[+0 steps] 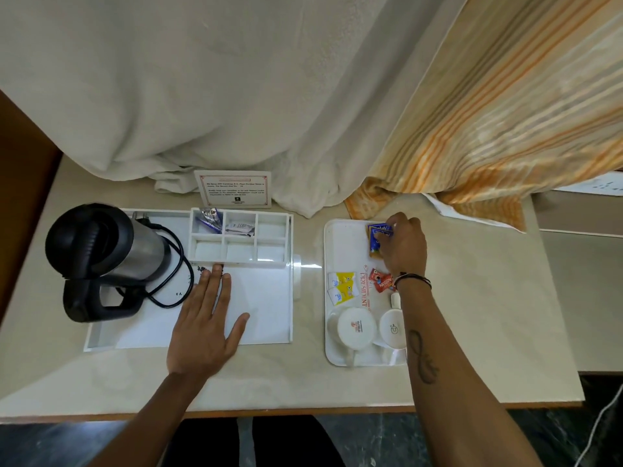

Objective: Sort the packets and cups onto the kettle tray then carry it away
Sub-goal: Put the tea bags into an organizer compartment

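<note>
**Hands on two trays**

Nearest the lens: two bare forearms reaching in over the table's front edge. Beyond them, largest first:

- Beige table (472,332), with white and striped curtains draped onto its far side.
- White kettle tray (269,315) at left, carrying a steel kettle (111,251) lying on its side with black cord coiled beside it.
- Six-cell divider (240,239) at the tray's far edge; a few sachets in the two far-left cells, the rest bare.
- Smaller white serving tray (350,237) at right, well apart from the kettle tray.
- Two white cups (356,326), upturned, at its near end.
- Left hand (205,328) laid palm-down on the kettle tray floor, fingers (215,281) straight and nearly together, thumb splayed wide; holding nothing.
- Right hand (403,247) over the serving tray's far end, fingertips pinching blue packets (377,235).
- Yellow packets (342,286) and red packets (382,281) loose mid-tray, untouched.
</note>
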